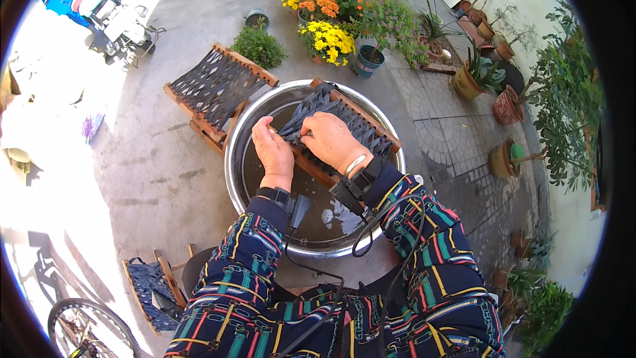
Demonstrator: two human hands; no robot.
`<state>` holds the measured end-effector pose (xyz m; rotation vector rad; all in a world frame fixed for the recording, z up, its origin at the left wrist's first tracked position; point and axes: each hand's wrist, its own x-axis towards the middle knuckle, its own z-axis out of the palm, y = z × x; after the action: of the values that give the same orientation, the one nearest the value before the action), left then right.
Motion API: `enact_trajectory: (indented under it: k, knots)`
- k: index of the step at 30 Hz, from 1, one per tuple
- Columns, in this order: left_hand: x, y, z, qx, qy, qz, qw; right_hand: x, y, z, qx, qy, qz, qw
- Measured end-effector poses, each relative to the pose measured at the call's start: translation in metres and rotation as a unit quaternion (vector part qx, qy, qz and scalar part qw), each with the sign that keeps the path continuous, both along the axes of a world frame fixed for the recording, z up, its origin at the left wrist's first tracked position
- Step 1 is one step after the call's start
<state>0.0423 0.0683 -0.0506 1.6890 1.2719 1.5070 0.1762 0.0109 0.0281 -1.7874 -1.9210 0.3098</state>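
A wooden folding stool with a seat of woven dark straps (354, 119) lies tilted in a wide metal basin (233, 179), partly in murky water (318, 209). My left hand (273, 158) is closed at the stool's near left corner, with a bit of wood showing by the thumb. Resting over the straps, my right hand (333, 140) has its fingers curled in a pinch. Something small shows between those fingertips, too little to name. The stool's lower parts are hidden by the hands and the water.
Left of the basin stands a second woven stool (218, 86); another (151, 292) is at the lower left, near a bicycle wheel (93, 331). Potted flowers (328, 40) are beyond the basin. Potted plants (507, 106) line the right wall. Black cables (311, 268) hang between my forearms.
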Motion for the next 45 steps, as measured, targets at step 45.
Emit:
enact_trajectory:
  k: [45]
  knots:
    - [-0.001,0.002,0.003,-0.016,-0.021,-0.026,0.999,0.016,-0.059,0.014,-0.067,-0.075,-0.103,0.99]
